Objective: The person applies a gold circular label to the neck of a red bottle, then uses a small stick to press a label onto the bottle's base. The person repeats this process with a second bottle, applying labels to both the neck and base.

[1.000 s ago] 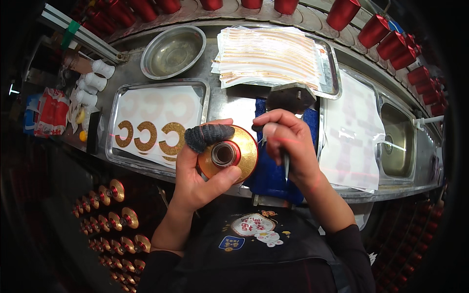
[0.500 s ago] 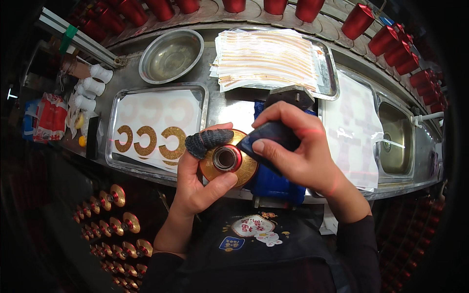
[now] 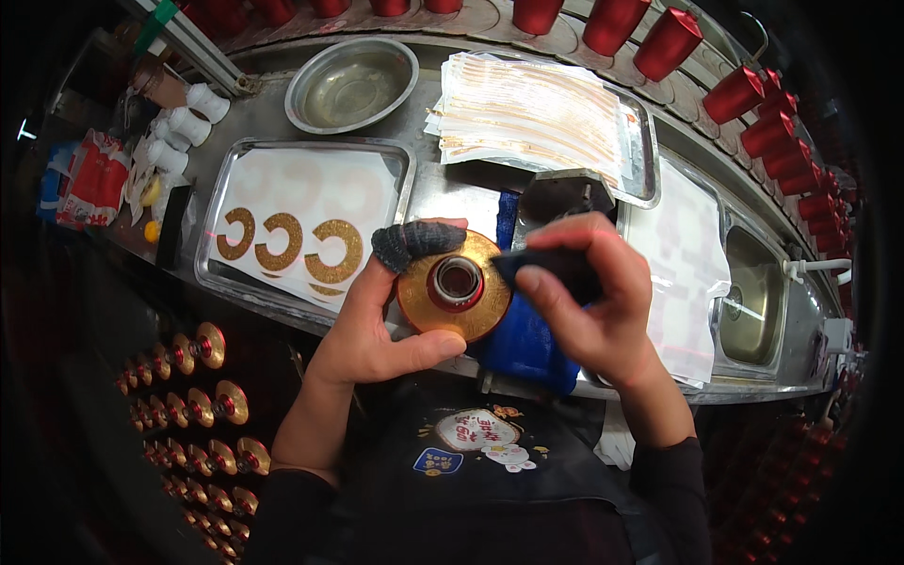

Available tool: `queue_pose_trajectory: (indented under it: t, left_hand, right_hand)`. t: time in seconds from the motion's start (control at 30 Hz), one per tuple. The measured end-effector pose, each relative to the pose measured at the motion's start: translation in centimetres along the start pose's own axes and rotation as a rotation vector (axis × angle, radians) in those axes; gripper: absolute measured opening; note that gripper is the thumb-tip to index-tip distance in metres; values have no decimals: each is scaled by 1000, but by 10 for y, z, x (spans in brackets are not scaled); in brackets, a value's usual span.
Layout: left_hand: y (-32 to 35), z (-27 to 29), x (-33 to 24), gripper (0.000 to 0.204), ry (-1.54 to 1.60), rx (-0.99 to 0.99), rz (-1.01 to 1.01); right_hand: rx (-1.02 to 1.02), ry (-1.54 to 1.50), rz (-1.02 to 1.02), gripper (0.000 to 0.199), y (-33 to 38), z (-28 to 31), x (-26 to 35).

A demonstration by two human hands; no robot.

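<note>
A red bottle (image 3: 483,320) with a gold patterned shoulder is in my left hand (image 3: 372,334), its open threaded neck facing up. A dark knitted finger cover (image 3: 414,242) sits on one finger of that hand, lying across the shoulder's far side; the thumb presses the near side. In my right hand (image 3: 617,306) is a dark flat scraper (image 3: 560,271), pinched between thumb and fingers. The scraper's pointed corner meets or nearly meets the right edge of the gold shoulder. Behind the bottle lies a blue cloth-covered support (image 3: 529,353).
To the left, a metal tray (image 3: 209,268) bears a sheet with gold C-shaped decals (image 3: 331,252). A metal bowl (image 3: 353,87) and stacked striped decal sheets (image 3: 527,108) stand behind. A sink (image 3: 753,320) is at right. Red bottles (image 3: 669,44) line the far conveyor.
My view has shifted slightly. The bottle is turned in my left hand, showing more of its gold shoulder, and my left thumb sits lower. The scraper has drawn back toward the shoulder's right edge.
</note>
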State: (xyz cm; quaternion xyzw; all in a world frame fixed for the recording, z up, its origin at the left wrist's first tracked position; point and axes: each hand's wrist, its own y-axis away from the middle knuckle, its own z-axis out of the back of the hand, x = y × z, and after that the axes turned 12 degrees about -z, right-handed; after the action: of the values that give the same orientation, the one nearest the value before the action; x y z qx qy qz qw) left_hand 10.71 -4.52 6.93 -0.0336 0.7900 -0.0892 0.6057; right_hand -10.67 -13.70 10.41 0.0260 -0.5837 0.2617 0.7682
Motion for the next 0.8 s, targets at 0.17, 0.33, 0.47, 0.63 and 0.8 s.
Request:
queue_pose_trajectory:
  t: [0.17,0.33,0.47,0.63,0.8]
  left_hand:
    - [-2,13,4,89,-98,113,-102]
    - [-1,6,7,89,-227,90,-188]
    - [-2,-25,22,81,-638,-229,-446]
    - [-1,-42,38,87,-831,-401,-452]
    - [-19,-4,21,92,-377,-93,-311]
  right_hand:
    - [96,255,390,23,-1,11,7]
    - [172,309,467,30,11,7,16]
    - [137,314,387,31,10,-3,18]
    - [263,251,410,29,11,-10,31]
    - [50,365,333,33,0,-2,25]
